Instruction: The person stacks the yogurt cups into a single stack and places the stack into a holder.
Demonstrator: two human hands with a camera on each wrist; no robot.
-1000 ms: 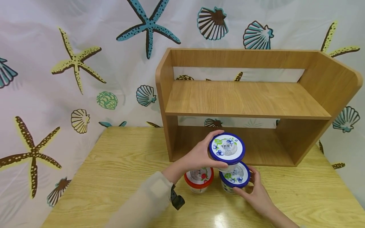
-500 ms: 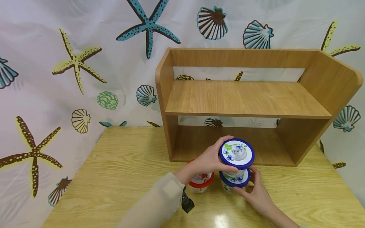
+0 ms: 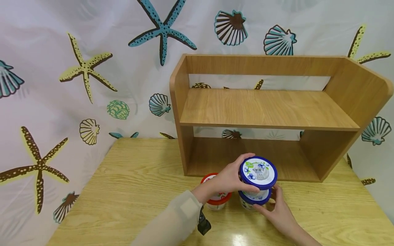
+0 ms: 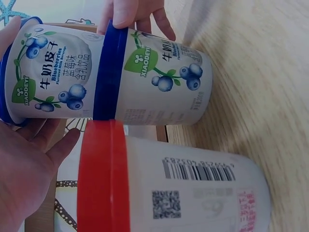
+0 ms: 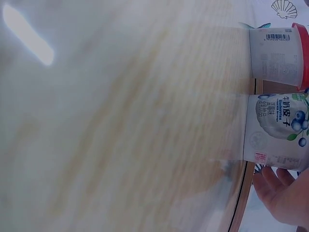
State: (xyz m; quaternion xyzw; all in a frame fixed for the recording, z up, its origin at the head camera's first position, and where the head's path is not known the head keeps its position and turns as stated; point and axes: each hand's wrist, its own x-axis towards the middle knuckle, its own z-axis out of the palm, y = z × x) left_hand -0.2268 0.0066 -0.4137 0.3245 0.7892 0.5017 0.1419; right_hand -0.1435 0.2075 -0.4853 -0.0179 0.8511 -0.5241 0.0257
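My left hand (image 3: 228, 177) grips a blue-lidded cup of blueberry milk drink (image 3: 258, 172) just under its lid. This cup stands upright on a second blue-lidded blueberry cup (image 4: 166, 79); in the left wrist view its base appears to meet the lower lid. My right hand (image 3: 279, 213) holds the lower cup at its right side, thumb near the front and fingers behind. Beside them on the left, a red-lidded cup (image 3: 218, 201) stands on the table, its lid partly hidden by my left wrist. Its barcode side faces the left wrist camera (image 4: 193, 176).
A two-tier wooden shelf (image 3: 267, 106) stands right behind the cups, its lower board close to table height. The wooden table (image 3: 129, 191) stretches out to both sides. A curtain (image 3: 117, 78) with starfish and shells hangs behind.
My left hand has carried the upper blueberry cup right and down, from left of the lower cup to on top of it. My right hand has stayed at the lower cup.
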